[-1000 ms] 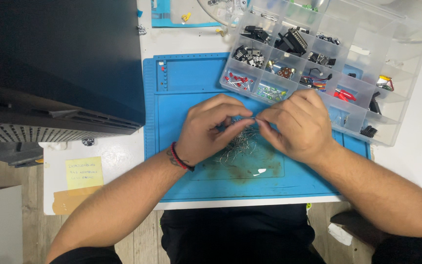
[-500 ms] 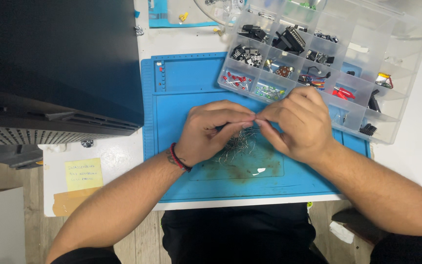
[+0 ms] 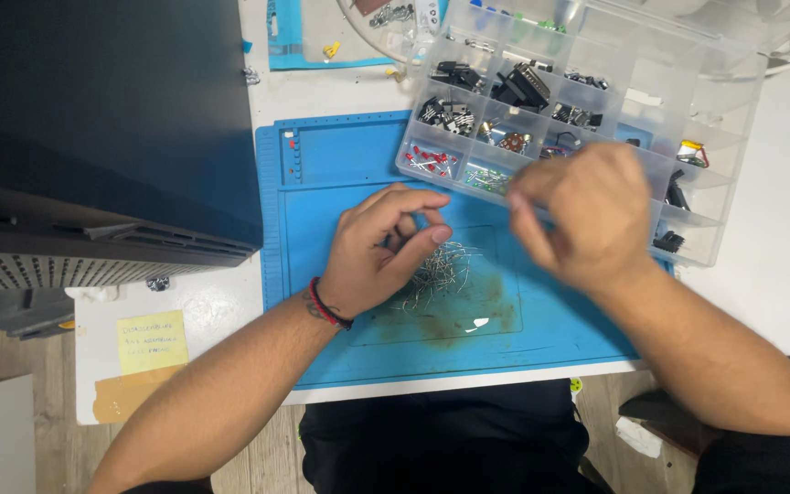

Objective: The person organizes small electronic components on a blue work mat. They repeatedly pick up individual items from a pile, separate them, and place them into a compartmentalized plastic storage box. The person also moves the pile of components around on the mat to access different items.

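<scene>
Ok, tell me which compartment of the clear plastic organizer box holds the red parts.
The front-row corner compartment of the clear plastic organizer box, nearest the black machine: it holds small red parts with wire legs, while its neighbour holds greenish ones.

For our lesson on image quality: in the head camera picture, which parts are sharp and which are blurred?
Head view: the right hand is smeared by motion blur; the left hand, the pile of thin metal wire leads on the blue rubber work mat and the clear plastic compartment box look sharp; lighting is even.
</scene>
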